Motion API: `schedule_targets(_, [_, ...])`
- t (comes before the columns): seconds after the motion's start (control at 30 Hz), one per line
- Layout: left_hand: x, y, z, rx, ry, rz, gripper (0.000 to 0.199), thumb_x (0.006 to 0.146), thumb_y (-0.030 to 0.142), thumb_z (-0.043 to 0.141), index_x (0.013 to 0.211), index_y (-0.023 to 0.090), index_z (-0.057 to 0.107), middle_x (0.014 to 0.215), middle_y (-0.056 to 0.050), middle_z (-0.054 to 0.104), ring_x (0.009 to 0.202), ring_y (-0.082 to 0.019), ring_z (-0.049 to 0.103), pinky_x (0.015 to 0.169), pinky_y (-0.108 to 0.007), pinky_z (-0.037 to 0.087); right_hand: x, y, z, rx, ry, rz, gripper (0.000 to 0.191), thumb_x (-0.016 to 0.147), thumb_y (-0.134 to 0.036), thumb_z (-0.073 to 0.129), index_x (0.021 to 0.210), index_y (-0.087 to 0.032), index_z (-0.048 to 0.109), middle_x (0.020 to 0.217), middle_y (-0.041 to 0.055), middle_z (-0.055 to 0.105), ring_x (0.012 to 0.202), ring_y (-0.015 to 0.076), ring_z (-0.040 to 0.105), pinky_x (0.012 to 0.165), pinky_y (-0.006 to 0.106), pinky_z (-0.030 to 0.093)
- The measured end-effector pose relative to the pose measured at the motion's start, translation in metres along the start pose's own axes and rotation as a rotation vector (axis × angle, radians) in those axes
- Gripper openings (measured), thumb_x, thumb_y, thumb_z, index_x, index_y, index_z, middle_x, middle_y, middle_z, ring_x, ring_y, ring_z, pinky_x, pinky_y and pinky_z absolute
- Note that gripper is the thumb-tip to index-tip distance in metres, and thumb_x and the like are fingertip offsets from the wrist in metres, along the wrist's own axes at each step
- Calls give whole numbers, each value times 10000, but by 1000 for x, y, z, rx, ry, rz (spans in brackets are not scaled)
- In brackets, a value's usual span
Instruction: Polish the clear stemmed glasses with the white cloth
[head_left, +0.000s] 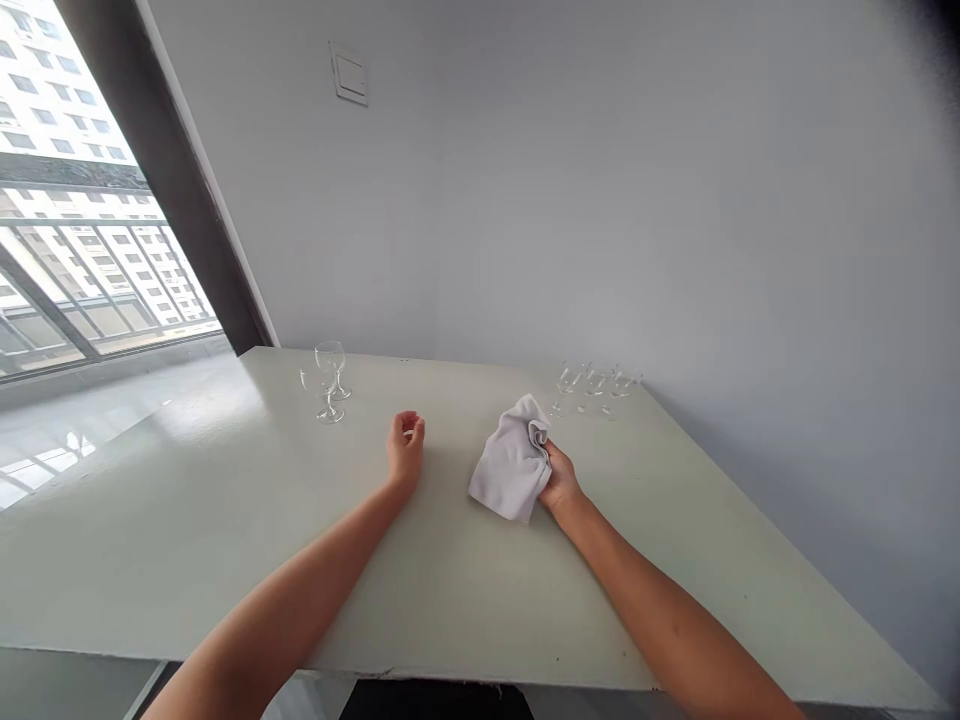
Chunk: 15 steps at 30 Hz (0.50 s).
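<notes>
A pale grey-white cloth (511, 465) hangs loosely from my right hand (561, 480), whose fingers are closed on its bunched right edge. To the left of the cloth, my left hand (406, 447) is at the middle of the table, fingers loosely curled with a gap to the thumb and nothing seen between them. Two clear stemmed glasses (330, 357) stand close together beyond my left hand. Past my right hand, several clear stemmed glasses (568, 380) form a group near the table's back right corner. Neither hand touches a glass.
The pale table (450, 600) has its back edge by a grey wall (637, 200), and the wall continues along its right side. A light switch (350, 75) is on the wall at the upper left. At the far left, a window shows a railing and buildings outside.
</notes>
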<state>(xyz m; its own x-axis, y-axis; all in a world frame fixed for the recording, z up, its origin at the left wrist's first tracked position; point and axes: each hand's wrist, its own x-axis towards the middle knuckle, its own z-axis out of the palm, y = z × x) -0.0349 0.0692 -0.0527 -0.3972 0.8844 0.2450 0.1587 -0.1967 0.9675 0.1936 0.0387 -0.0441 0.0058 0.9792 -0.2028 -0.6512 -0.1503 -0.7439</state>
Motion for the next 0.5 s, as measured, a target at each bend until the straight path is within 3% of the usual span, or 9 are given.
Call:
schedule_targets(0.07, [-9,7,4,-35,-167,61,252,763,389,530,931,201,532,965,-50,594,896,-154,549,778,-283,425,-6,0,4,32,-36,121,167,757,-325,552,753,-165,598,665,56,657,723,226,643,653,346,523])
schedule_targets(0.13, [-22,14,9,-119,-423,39,348,753,441,541,1001,197,534,970,-55,607,889,-161,559,771,-285,429,-12,1,9,58,-67,222,189,776,-328,531,785,-153,599,692,68,666,753,232,647,668,349,521])
schedule_targets(0.2, [-35,20,14,-226,-686,-107,438,740,495,541,1037,172,547,926,-65,623,830,-171,574,718,-286,441,-17,5,14,67,-72,263,215,797,-348,512,792,-151,598,703,73,671,773,232,648,682,345,517])
schedule_targets(0.27, [-45,26,16,-323,-865,-287,458,711,502,578,991,141,579,857,-68,629,755,-172,579,665,-279,444,-21,11,18,64,-68,271,287,817,-420,485,785,-158,595,713,73,674,790,228,647,696,339,510])
schedule_targets(0.33, [-50,31,16,-412,-892,-401,422,677,456,638,952,139,589,819,-54,623,712,-158,573,649,-270,445,-25,16,20,51,-101,283,394,819,-522,443,789,-160,596,733,78,677,809,227,643,707,339,504])
schedule_targets(0.4, [-50,35,15,-497,-810,-432,404,666,401,665,983,172,565,826,-30,609,708,-140,566,658,-264,449,-29,21,22,36,-155,296,447,802,-573,438,814,-158,604,757,80,680,827,223,638,720,336,498])
schedule_targets(0.5, [-48,37,13,-562,-697,-397,422,682,361,656,1053,219,516,862,-12,590,723,-128,558,672,-263,453,-35,27,24,12,-208,268,328,770,-479,561,846,-164,615,771,57,685,812,203,634,726,321,490])
